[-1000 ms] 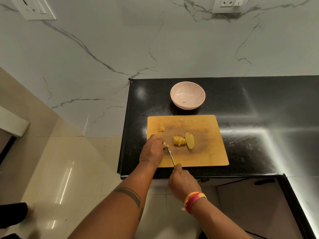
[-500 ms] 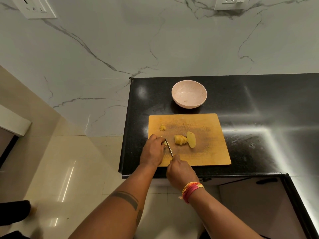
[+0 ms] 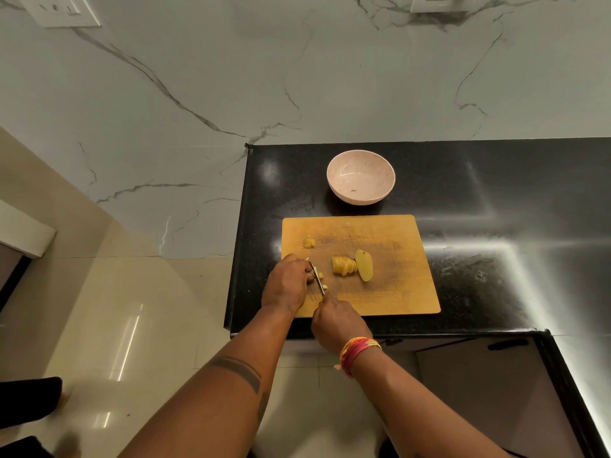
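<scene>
Nearest the camera, two bare forearms are reaching forward over a glossy cream tiled floor. The left one is bearing a dark band tattoo and the right one is wearing a woven orange and pink wristband. The right grip is clasping the handle of a small knife, whose thin metal blade is angling away toward the left fingertips. The left grip is curling its fingers down over a potato piece, pinning it to the near left part of the cutting board. Most of that piece is hiding under the knuckles, with only pale yellow bits showing beside the blade.

The board, a matte, scored wooden rectangle with rounded corners, is lying on a polished black speckled tabletop that is throwing back bright streaks of light. Just right of the blade, a fanned stack of slices is leaning against a smooth oval potato half. A small chunk is sitting apart near the far left edge. Beyond the board, a round pale pink bowl is standing on the tabletop. Behind it, a white marble wall with grey veins is rising, carrying a white socket plate at the upper left.
</scene>
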Available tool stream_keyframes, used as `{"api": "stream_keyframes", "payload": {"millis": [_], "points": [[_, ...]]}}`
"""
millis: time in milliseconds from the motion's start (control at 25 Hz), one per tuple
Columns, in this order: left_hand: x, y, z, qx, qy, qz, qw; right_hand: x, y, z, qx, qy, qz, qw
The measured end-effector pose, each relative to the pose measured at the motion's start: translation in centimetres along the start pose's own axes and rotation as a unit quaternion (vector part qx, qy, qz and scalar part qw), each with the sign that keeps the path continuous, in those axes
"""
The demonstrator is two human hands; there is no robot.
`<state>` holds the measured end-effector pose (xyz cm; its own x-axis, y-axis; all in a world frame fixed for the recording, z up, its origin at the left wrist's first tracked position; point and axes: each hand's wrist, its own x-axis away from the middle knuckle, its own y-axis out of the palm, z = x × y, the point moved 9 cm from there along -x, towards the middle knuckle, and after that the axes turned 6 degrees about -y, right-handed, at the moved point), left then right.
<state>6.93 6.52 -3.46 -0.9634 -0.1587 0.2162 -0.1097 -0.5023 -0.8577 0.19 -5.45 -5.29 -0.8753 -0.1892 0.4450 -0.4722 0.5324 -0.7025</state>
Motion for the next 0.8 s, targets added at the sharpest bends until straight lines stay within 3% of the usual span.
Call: {"api": "stream_keyframes", "payload": {"millis": [400,560,800], "points": [[1.1,-0.3,-0.2,0.028,0.003,0.014,1.0,3.9,1.0,1.8,0.011,0.003,0.009,1.0],[1.5,-0.3,-1.0,0.053,0.008,0.005,0.999,3.1,-0.1,0.8,-0.018,-0.014,0.041,0.999],[1.2,-0.4,-0.7,0.042,0.006,0.013,0.999,1.5,0.3,0.1,-0.009,-0.018,0.031,0.999]]}}
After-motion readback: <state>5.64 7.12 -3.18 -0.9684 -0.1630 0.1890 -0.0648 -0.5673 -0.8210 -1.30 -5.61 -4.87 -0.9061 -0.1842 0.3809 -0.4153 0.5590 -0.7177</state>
